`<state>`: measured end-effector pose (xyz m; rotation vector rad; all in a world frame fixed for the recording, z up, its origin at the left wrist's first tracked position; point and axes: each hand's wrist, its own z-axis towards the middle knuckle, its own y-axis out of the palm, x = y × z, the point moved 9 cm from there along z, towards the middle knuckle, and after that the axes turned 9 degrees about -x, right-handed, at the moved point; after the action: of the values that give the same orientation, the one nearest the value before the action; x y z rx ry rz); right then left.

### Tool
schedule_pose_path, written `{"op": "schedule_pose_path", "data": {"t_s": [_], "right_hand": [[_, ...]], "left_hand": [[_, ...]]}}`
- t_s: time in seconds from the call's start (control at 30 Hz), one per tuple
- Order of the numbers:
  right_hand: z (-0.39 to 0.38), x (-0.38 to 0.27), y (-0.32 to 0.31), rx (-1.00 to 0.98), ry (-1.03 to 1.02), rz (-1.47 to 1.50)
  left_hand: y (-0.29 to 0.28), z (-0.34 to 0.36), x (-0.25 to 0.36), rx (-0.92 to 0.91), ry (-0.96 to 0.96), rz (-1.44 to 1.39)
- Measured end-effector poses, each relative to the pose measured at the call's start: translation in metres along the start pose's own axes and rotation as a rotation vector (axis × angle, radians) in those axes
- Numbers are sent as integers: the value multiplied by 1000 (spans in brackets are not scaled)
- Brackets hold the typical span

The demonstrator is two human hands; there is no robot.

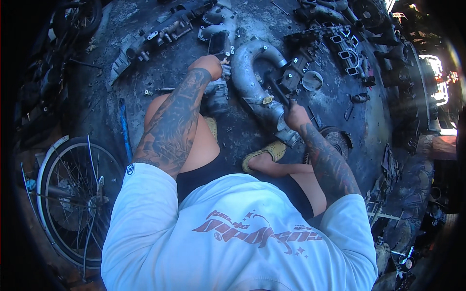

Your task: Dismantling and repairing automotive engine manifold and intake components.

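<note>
My left hand (206, 65) is closed at the upper part of a grey cast-metal engine part (217, 97). A small pale fork-shaped tip (225, 61) shows beside its fingers; what the fist holds is mostly hidden. My right hand (296, 117) is wrapped round the dark handle of what looks like a hammer (278, 90), which points up and left. The tool lies across the inside of a large curved silvery metal pipe (241, 68). That pipe rests on the floor between my hands, with a yellowish oval fitting (267, 100) on its lower arm.
A long metal manifold (160, 36) lies at the far left. To the right are a blocky metal housing (293, 72), a round ring (312, 81) and a gasket-like frame (345, 51). A bicycle wheel (82, 199) stands at my left, and a blue bar (125, 128) lies near it.
</note>
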<state>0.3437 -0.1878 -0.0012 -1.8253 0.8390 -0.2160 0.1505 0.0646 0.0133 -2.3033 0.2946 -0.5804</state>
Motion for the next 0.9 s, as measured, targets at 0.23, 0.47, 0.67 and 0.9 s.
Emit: {"op": "schedule_pose_path", "data": {"t_s": [0.23,0.47,0.67,0.9], "right_hand": [[-55,-128,-246,936,-650,263],[-71,-127,-130,853,-569,-85],[-38,17,40,-7,-144,-57],[-41,18,14,13,38,20]], "left_hand": [[-49,2,-37,354,23,-412],[-72,-2,-77,493,7,-493],[-81,-1,-89,536,98,-356],[-72,-9,-70,505,94,-447]]}}
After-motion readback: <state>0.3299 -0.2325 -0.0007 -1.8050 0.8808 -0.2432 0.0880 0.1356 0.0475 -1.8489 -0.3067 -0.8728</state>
